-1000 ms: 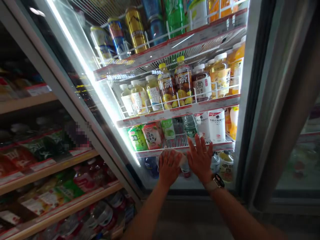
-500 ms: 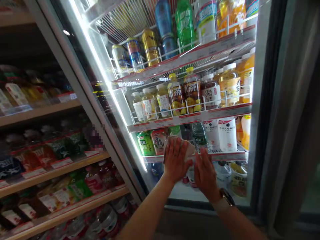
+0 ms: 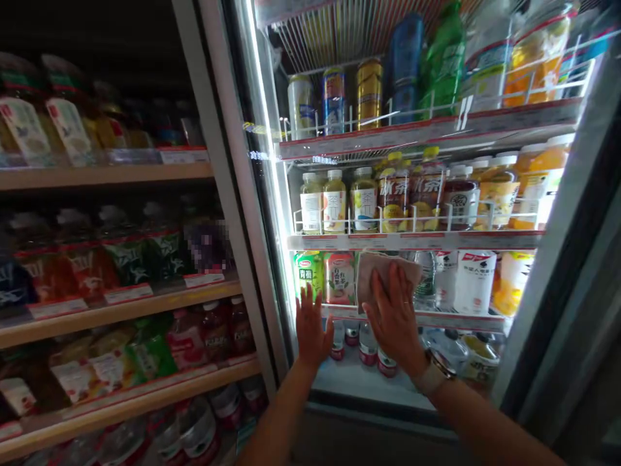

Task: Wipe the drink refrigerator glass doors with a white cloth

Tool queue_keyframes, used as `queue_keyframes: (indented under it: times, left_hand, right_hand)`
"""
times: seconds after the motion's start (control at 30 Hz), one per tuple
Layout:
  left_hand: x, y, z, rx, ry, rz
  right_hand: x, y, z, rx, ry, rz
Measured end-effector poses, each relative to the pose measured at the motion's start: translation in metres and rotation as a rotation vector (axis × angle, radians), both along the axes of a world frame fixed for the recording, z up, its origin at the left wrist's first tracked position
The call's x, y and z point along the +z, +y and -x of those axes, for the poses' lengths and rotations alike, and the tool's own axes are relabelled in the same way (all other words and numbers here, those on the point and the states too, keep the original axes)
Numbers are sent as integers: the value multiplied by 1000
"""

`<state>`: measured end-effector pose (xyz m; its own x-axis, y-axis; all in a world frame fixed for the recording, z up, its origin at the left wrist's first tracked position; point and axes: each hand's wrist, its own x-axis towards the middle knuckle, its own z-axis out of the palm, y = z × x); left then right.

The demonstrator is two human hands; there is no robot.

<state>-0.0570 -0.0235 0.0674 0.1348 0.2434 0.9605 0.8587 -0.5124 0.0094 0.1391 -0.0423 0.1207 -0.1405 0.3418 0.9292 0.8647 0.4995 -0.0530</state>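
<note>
A pale, folded cloth (image 3: 365, 279) lies flat against the glass door of a lit drinks fridge. My right hand (image 3: 395, 314) presses it there, fingers stretched over its right part, so the cloth is held between palm and glass. To the left, my left hand (image 3: 311, 331) is open with nothing in it, its spread fingers up at the glass in front of the lower shelf edge. Behind the glass near that hand are a green drink carton (image 3: 309, 272) and a red one (image 3: 339, 278). The cloth hides some bottles behind it.
Inside the fridge, shelves carry cans, tea bottles (image 3: 394, 194) and white containers (image 3: 474, 281). The metal door frame (image 3: 242, 194) runs down the left side. Wooden shelves (image 3: 121, 304) of bottled drinks stand left of it.
The cloth was under my left hand and is now under my right. My left hand has come off it and moved left, bare. The view has swung to the left.
</note>
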Motion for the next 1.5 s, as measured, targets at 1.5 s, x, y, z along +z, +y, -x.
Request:
queue_keyframes:
  times: [1.5]
  left_hand:
    - [-45, 0, 40, 172, 85, 43]
  right_hand:
    - [38, 28, 29, 104, -501, -177]
